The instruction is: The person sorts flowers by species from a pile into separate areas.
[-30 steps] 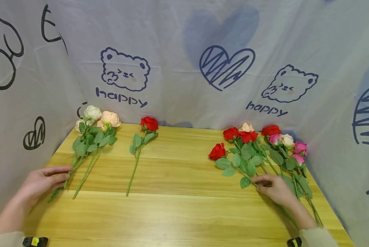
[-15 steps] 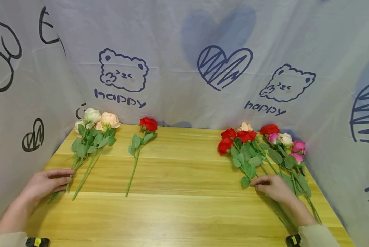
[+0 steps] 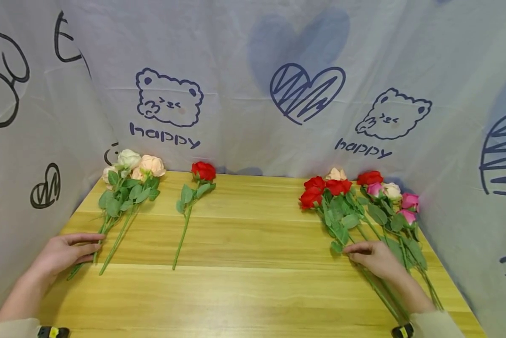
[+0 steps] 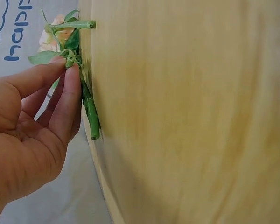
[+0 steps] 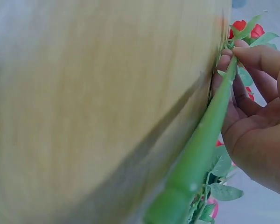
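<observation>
At the left of the head view, my left hand (image 3: 68, 253) pinches a thin green stem among the pale artificial roses, a white rose (image 3: 128, 159) and a peach rose (image 3: 152, 166) at their top. Which bloom that stem bears is hard to tell. In the left wrist view the stem end (image 4: 70, 60) sits between thumb and fingertips, with another cut stem (image 4: 91, 114) lying below it. My right hand (image 3: 373, 257) pinches the stem (image 5: 210, 121) of a red rose (image 3: 311, 198), whose bloom lies against other red roses; the stem's lower end points toward the wrist camera.
A single red rose (image 3: 204, 172) lies left of the middle on the wooden table (image 3: 244, 291). Beyond the right hand, pink roses (image 3: 410, 202) and a cream rose (image 3: 392, 191) lie by the right edge. A printed curtain (image 3: 236, 94) encloses the back and sides.
The red rose in my right hand has swung right, from apart at the left to against the other red blooms. My left hand has shifted slightly right, still holding its stem.
</observation>
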### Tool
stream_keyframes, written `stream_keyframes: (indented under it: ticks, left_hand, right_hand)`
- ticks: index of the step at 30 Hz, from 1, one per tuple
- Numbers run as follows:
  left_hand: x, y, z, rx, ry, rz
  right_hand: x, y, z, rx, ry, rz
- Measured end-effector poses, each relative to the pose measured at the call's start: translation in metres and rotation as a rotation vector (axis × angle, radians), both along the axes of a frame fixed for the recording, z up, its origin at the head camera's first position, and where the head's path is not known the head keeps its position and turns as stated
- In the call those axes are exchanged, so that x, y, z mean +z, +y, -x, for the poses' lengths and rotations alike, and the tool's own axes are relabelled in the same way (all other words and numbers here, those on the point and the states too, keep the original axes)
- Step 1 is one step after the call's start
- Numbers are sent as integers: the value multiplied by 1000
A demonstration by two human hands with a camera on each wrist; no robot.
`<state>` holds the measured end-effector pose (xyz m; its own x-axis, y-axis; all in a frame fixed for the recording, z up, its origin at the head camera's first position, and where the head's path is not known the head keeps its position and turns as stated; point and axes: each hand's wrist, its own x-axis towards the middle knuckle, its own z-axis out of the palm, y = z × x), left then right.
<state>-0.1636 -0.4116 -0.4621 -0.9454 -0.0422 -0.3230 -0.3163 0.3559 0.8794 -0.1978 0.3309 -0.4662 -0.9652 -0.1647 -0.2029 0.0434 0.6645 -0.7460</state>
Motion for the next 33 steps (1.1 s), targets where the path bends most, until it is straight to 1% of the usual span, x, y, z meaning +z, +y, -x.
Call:
stream_keyframes:
  ticks: [3, 6, 10, 12, 14, 18, 20, 22, 24, 27, 28, 30, 31, 33]
  left_hand:
    - [1, 2, 0, 2, 12, 60]
    - [3, 5, 0, -10, 41, 169]
    - [7, 9, 0, -37, 76, 310]
    - [9, 11, 0, -44, 83, 350]
    - [10, 13, -1, -46, 92, 372]
    - [14, 17, -3, -24, 108, 415]
    - [17, 22, -3, 2, 113, 438]
    - [19, 31, -4, 45, 149, 471]
    - [21, 43, -4, 89, 211, 477]
    - [22, 66, -2, 159, 330, 435]
    - [23, 74, -1, 171, 361, 415]
    - [25, 91, 2, 192, 409, 344]
    - [26, 100, 4, 197, 420, 301]
    - [28, 117, 8, 188, 434, 223]
  right_hand:
    - [-1, -2, -1, -9, -20, 53]
    - [0, -4, -1, -12, -28, 93]
    - [2, -7, -2, -19, -13, 122]
    - [4, -9, -1, -23, 3, 135]
    - [5, -11, -1, -40, 14, 151]
    - [8, -17, -1, -85, 39, 172]
    - [9, -21, -1, -112, 51, 190]
    - [9, -26, -2, -136, 70, 207]
    - [8, -31, 0, -154, 94, 231]
    - [7, -40, 2, -192, 117, 268]
    - [6, -44, 4, -208, 119, 288]
    - [6, -52, 6, -245, 116, 329]
    - [7, -57, 7, -262, 113, 358]
    - [8, -67, 10, -292, 112, 424]
